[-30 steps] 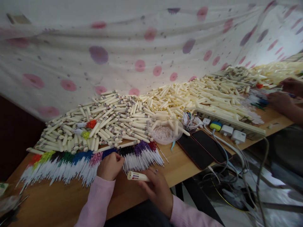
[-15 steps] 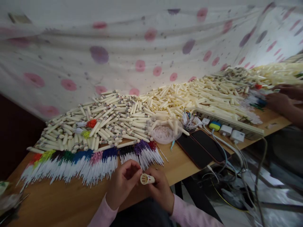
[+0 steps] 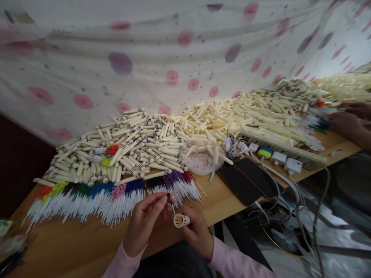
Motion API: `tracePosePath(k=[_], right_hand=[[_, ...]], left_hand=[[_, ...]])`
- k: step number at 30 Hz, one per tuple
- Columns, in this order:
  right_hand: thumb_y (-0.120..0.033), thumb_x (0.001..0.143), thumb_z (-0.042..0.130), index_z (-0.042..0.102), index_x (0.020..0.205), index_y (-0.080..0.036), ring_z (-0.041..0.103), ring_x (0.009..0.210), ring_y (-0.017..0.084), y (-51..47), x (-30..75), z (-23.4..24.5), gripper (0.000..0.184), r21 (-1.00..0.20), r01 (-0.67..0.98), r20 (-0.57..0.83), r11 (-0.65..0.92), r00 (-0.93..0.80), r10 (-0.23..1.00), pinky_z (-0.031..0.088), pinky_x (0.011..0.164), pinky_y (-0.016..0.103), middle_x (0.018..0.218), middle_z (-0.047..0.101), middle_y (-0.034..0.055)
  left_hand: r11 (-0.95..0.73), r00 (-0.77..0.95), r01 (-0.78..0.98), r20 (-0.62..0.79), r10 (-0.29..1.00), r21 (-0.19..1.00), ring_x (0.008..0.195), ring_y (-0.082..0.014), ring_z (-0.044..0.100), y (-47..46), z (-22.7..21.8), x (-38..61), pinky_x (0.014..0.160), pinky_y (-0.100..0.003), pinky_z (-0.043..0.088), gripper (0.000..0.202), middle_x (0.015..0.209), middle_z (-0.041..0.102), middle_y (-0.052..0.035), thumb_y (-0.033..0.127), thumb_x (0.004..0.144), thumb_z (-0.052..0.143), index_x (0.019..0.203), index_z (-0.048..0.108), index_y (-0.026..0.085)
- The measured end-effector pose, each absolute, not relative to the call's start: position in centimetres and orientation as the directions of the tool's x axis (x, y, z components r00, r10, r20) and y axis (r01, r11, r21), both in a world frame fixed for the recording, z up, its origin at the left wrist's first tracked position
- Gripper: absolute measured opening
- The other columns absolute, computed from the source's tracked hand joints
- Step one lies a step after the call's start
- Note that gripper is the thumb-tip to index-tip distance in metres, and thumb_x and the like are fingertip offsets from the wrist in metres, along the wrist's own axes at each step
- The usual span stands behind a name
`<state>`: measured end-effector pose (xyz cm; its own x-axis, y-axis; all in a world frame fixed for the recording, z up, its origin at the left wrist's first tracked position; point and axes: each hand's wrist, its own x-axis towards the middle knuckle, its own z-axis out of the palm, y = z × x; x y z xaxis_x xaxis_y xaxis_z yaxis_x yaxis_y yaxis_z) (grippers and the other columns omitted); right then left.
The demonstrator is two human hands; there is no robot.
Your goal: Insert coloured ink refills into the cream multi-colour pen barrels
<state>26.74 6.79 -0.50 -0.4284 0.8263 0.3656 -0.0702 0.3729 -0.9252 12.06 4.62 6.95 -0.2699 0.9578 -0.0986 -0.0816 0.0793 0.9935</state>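
Observation:
My left hand (image 3: pixel 142 222) is closed in a pinch on a thin white pen refill with a black end (image 3: pixel 169 197). The refill slants down toward the slotted open end of a cream pen barrel (image 3: pixel 186 220); I cannot tell whether its tip touches the rim. Wrapped around that barrel is my right hand (image 3: pixel 199 233), holding the open end tilted toward me. Just beyond both hands lie rows of white refills (image 3: pixel 107 208) with coloured ends, sorted by colour. Behind them is a heap of cream pen barrels (image 3: pixel 156 143), many with dark slots.
A clear round tub (image 3: pixel 199 164) with small pale pieces stands mid-table, beside a small cup of refills (image 3: pixel 232 144). Two phones (image 3: pixel 240 185) lie near the edge, by a power strip (image 3: pixel 304 154) with chargers and hanging cables. Another person's hands (image 3: pixel 344 121) are at far right.
My left hand has drawn slightly back to the left, and the black-ended refill now shows between its fingers. The barrel in my right hand has turned its open end more upward.

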Motion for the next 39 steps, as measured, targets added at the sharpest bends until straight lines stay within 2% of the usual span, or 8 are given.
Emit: tracePosePath(k=[12, 18, 24, 26, 28, 31, 34, 39], right_hand=[[-0.017, 0.075, 0.048, 0.054, 0.067, -0.018, 0.044, 0.053, 0.012, 6.7, 26.7, -0.4, 0.010, -0.918, 0.029, 0.346, 0.395, -0.423, 0.837, 0.028, 0.052, 0.023, 0.057, 0.048, -0.0034], [-0.014, 0.072, 0.048, 0.055, 0.068, -0.018, 0.046, 0.053, 0.012, 6.6, 26.8, -0.7, 0.009, -0.918, 0.054, 0.335, 0.393, -0.424, 0.841, 0.028, 0.052, 0.022, 0.058, 0.051, -0.0028], [-0.015, 0.076, 0.052, 0.059, 0.072, -0.018, 0.048, 0.055, 0.013, 6.6, 26.7, -0.7, 0.009, -0.917, 0.065, 0.331, 0.395, -0.433, 0.838, 0.031, 0.053, 0.023, 0.060, 0.054, -0.0018], [-0.016, 0.079, 0.056, 0.062, 0.082, -0.018, 0.053, 0.061, 0.015, 6.5, 26.8, -0.6, 0.007, -0.921, 0.074, 0.319, 0.381, -0.414, 0.853, 0.036, 0.057, 0.024, 0.068, 0.060, -0.0002], [-0.021, 0.083, 0.060, 0.061, 0.104, -0.019, 0.060, 0.079, 0.019, 6.4, 26.9, -0.5, 0.021, -0.926, 0.056, 0.322, 0.373, -0.394, 0.861, 0.044, 0.069, 0.027, 0.089, 0.066, 0.0040], [-0.028, 0.094, 0.052, 0.052, 0.127, -0.025, 0.058, 0.100, 0.022, 6.4, 27.2, -0.4, 0.033, -0.919, 0.032, 0.347, 0.393, -0.408, 0.844, 0.045, 0.086, 0.033, 0.111, 0.062, 0.0072], [-0.032, 0.100, 0.042, 0.055, 0.126, -0.027, 0.056, 0.095, 0.023, 6.5, 27.2, -0.3, 0.030, -0.908, 0.049, 0.358, 0.415, -0.421, 0.833, 0.045, 0.084, 0.035, 0.101, 0.059, 0.0070], [-0.038, 0.100, 0.042, 0.059, 0.121, -0.026, 0.055, 0.091, 0.022, 6.7, 27.0, -0.3, 0.030, -0.907, 0.026, 0.379, 0.420, -0.380, 0.843, 0.046, 0.081, 0.035, 0.097, 0.054, 0.0068]], left_hand=[[0.162, -0.177, -0.280, -0.217, 0.960, 0.946, 0.069, -0.0152, 0.066, 4.3, 7.5, 11.6, 0.067, -0.023, 0.055, 0.023, 0.079, 0.074, -0.0055, 0.040, 0.075, 0.076, 0.078, 0.077, 0.017], [0.167, -0.180, -0.270, -0.221, 0.959, 0.948, 0.069, -0.0142, 0.066, 4.1, 7.7, 11.5, 0.067, -0.022, 0.055, 0.019, 0.080, 0.074, -0.0035, 0.037, 0.075, 0.077, 0.077, 0.078, 0.018], [0.187, -0.168, -0.356, -0.260, 0.951, 0.915, 0.067, -0.0143, 0.068, 4.1, 7.6, 11.4, 0.065, -0.021, 0.056, 0.019, 0.079, 0.075, -0.0037, 0.035, 0.072, 0.080, 0.075, 0.077, 0.017], [0.142, -0.234, -0.381, -0.243, 0.941, 0.913, 0.065, -0.0143, 0.068, 4.1, 7.6, 11.0, 0.063, -0.021, 0.057, 0.019, 0.076, 0.076, -0.0041, 0.034, 0.069, 0.081, 0.074, 0.076, 0.017], [0.028, -0.348, -0.383, -0.172, 0.922, 0.923, 0.065, -0.0144, 0.069, 3.9, 8.0, 10.3, 0.063, -0.020, 0.058, 0.018, 0.076, 0.076, -0.0043, 0.032, 0.067, 0.082, 0.074, 0.076, 0.017], [-0.180, -0.520, -0.330, -0.020, 0.854, 0.927, 0.066, -0.0144, 0.069, 3.5, 9.3, 9.2, 0.063, -0.019, 0.059, 0.018, 0.077, 0.077, -0.0034, 0.031, 0.065, 0.083, 0.076, 0.076, 0.018], [-0.254, -0.593, -0.281, 0.041, 0.804, 0.925, 0.064, -0.0144, 0.069, 2.9, 10.7, 8.9, 0.062, -0.018, 0.059, 0.021, 0.076, 0.076, -0.0026, 0.033, 0.063, 0.084, 0.074, 0.075, 0.017], [-0.243, -0.593, -0.262, 0.043, 0.804, 0.934, 0.064, -0.0143, 0.068, 1.9, 11.5, 9.5, 0.061, -0.017, 0.059, 0.024, 0.075, 0.075, -0.0018, 0.037, 0.062, 0.085, 0.072, 0.074, 0.018]])
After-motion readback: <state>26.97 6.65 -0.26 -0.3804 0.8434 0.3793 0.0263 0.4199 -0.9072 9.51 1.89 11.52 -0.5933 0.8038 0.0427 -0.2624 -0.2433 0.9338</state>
